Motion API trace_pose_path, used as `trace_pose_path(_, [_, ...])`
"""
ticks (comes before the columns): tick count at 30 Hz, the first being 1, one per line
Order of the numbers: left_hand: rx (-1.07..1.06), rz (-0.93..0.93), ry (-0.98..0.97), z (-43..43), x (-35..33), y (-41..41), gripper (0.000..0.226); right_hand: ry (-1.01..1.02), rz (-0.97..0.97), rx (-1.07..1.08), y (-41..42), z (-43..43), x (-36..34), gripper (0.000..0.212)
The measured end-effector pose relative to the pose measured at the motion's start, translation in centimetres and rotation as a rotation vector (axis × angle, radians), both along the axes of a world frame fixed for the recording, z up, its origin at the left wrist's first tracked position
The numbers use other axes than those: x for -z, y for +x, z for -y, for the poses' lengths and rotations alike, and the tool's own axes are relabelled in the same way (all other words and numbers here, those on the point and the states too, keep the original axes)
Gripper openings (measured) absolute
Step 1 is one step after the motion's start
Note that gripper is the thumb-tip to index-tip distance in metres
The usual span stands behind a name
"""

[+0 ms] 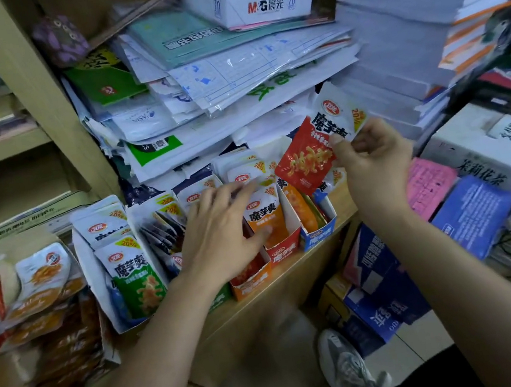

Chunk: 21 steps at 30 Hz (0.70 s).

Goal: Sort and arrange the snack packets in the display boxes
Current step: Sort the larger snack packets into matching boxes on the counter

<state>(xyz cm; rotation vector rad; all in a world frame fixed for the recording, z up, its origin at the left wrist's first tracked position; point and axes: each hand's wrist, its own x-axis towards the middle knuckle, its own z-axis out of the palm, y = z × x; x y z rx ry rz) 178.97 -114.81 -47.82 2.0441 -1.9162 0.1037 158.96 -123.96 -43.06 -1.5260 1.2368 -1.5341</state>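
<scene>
My right hand [371, 159] pinches a red-and-white snack packet [313, 148] by its edge, lifted above the right end of the row of display boxes. My left hand [223, 228] reaches over the middle boxes with its fingers spread and straight, touching the orange packets [267, 218] standing in the red box [284, 250]. An orange box [250, 282] sits in front of it, a blue box [320, 233] to its right. To the left, a white box [95, 283] holds green packets [137, 277], and dark packets [160, 234] stand beside them.
The boxes sit on a wooden shelf edge [293, 280]. Behind them rises a tall pile of papers and envelopes [213, 77]. Loose orange packets [37, 292] lie heaped at the left. Blue cartons [382, 293] stand on the floor at the right, my shoes [346, 365] below.
</scene>
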Motion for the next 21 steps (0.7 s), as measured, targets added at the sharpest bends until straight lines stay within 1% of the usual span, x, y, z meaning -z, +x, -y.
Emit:
trace_pose_path(4, [0.077,-0.213,-0.126,-0.4,-0.3,0.1,0.033,0.033,0.035,-0.014,-0.1,0.0,0.2,0.009])
trace_pose_path(6, [0.154,-0.250,-0.149,-0.9,-0.2,0.3,0.015,0.059,0.075,-0.017,-0.2,0.1,0.2,0.009])
trace_pose_path(7, [0.188,-0.261,-0.143,-1.2,-0.2,0.3,0.010,0.065,0.086,-0.025,-0.3,0.2,0.2,0.008])
trace_pose_path(9, [0.240,-0.280,-0.106,-1.8,-0.2,0.3,0.007,0.066,0.095,-0.047,-0.3,0.3,0.2,0.008])
trace_pose_path(12, [0.303,-0.262,-0.086,-2.5,0.2,0.2,0.009,0.065,0.099,-0.077,-0.2,0.1,0.0,0.017])
trace_pose_path(16, [0.305,-0.266,-0.097,-2.6,0.3,-0.1,0.013,0.100,0.117,-0.163,0.0,-0.1,0.0,0.017])
trace_pose_path(19, [0.302,-0.261,-0.094,-2.7,0.3,-0.2,0.010,0.134,0.081,-0.204,0.1,0.0,0.4,0.019])
trace_pose_path(21, [0.305,-0.239,-0.116,-2.8,0.4,-0.3,0.009,0.149,0.081,-0.207,0.3,0.1,0.9,0.016])
